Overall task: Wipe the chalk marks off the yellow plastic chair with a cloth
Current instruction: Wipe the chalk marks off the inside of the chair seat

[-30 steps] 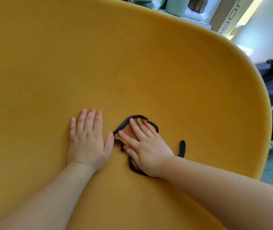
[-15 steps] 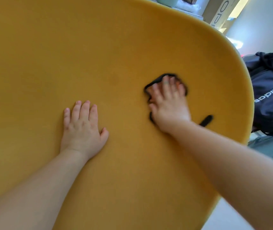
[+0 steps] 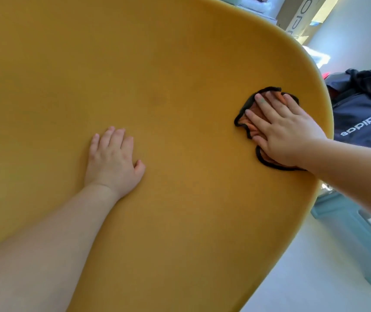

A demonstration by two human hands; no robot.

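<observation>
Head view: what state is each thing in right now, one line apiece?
yellow chair: no chalk marks show on the visible surface.
cloth: bunched, pressed against the chair near its right edge.
right hand: straight fingers press on the cloth.
left hand: flat on the chair, holding nothing.
dark bag: beyond the chair's edge; open or closed cannot be told.

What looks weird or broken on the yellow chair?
Nothing looks broken. The chair is smooth and whole. The right hand presses a crumpled cloth near its edge; the left hand rests flat on the chair.
</observation>
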